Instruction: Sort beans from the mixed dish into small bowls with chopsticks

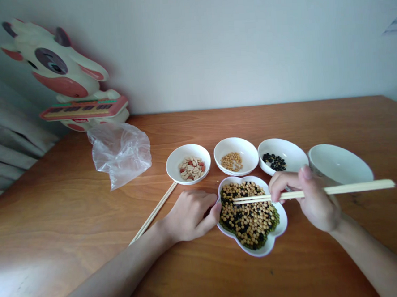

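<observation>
My right hand [311, 200] is closed around a pair of chopsticks [355, 187], whose tips point left into a flower-shaped dish [283, 221]. Mixed soybeans [253, 217], black beans and small green beans fill this dish. At its left rim, the fingers and thumb of my left hand [195, 213] pinch the edge. Behind the dish stand white bowls: one with pale and reddish flat seeds or nuts [192, 169], one with soybeans [232, 161], and one with black beans [274, 162]. Whether the chopstick tips grip a bean is too small to tell.
Another white bowl [340, 162] stands at the right, partly behind my right hand. A second pair of chopsticks [153, 214] lies beside my left forearm. A crumpled clear plastic bag [121, 153] and a cow-shaped toy keyboard [81, 108] are at the back left, near the wall.
</observation>
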Motion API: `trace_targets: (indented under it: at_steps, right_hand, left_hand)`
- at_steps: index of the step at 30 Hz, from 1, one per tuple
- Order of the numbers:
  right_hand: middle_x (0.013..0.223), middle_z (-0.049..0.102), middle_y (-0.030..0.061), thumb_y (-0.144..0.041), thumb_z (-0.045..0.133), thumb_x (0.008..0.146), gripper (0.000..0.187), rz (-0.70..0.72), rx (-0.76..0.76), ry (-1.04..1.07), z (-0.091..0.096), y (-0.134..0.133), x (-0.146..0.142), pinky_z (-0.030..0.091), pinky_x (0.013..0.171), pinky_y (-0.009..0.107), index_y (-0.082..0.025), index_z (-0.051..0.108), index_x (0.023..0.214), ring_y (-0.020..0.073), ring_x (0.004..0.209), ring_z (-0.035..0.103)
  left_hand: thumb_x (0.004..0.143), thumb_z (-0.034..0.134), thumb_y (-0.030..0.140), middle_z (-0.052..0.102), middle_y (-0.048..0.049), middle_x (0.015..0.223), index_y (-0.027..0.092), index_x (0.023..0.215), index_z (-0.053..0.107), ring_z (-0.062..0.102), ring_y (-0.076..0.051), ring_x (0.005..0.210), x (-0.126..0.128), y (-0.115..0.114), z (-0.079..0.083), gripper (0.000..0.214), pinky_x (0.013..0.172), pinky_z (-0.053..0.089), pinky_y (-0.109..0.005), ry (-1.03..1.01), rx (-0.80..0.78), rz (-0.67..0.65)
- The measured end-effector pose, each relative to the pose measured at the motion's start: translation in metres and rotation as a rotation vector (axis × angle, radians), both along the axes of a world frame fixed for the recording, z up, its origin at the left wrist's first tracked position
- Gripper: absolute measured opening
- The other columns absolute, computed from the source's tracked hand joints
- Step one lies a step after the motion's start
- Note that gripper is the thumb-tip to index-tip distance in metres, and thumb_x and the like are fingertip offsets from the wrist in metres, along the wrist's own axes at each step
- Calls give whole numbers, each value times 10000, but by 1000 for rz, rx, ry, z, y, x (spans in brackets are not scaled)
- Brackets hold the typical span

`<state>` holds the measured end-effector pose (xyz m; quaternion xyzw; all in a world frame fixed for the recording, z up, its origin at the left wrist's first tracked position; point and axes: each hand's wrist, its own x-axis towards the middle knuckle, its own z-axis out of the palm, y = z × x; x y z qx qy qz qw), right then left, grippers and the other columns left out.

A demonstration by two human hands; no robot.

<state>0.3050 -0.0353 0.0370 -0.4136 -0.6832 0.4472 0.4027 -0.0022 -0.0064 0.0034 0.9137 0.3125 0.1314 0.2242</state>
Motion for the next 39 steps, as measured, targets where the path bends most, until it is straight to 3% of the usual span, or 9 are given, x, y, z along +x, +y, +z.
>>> trace_targets:
  at_steps: [5, 9, 16, 25, 39]
  right_hand:
    - [676, 604, 63, -753, 56, 1005, 849, 30, -65, -49, -1, 2, 8, 337, 563, 363, -230, 689, 790, 217, 619, 509]
    - [699, 621, 69, -721, 81, 1026, 813, 89, -54, -103, -4, 2, 6, 399, 611, 366, -227, 687, 801, 226, 648, 553]
    - [719, 630, 51, -664, 111, 1061, 770, 72, 23, -103, -8, 2, 4, 451, 619, 339, -222, 671, 774, 199, 654, 582]
    - [684, 646, 76, -744, 143, 1016, 813, 62, -20, -37, -5, 1, 4, 447, 602, 364, -228, 707, 741, 230, 631, 582]
    - [639, 623, 65, -720, 131, 1034, 837, 31, -17, -25, -8, 4, 5, 449, 593, 359, -210, 700, 692, 211, 596, 583]
  left_hand:
    - [1104, 316, 364, 609, -20, 730, 204, 775, 454, 509, -157, 634, -1, -1, -3, 391, 640, 324, -325, 3, 32, 0]
    - [1105, 322, 354, 604, -17, 731, 204, 782, 463, 514, -156, 634, -2, -2, -4, 383, 640, 325, -326, 6, 46, -8]
    - [1101, 334, 345, 592, -8, 715, 205, 773, 457, 504, -150, 613, -1, 0, -3, 378, 620, 312, -326, -11, 55, -8]
    - [1102, 332, 336, 576, -8, 708, 205, 775, 445, 477, -149, 605, -1, 0, -3, 370, 611, 302, -316, -24, 56, -21]
    - [1101, 323, 351, 574, -11, 702, 202, 766, 456, 465, -150, 598, -1, 0, -3, 390, 611, 299, -309, -14, 48, -9]
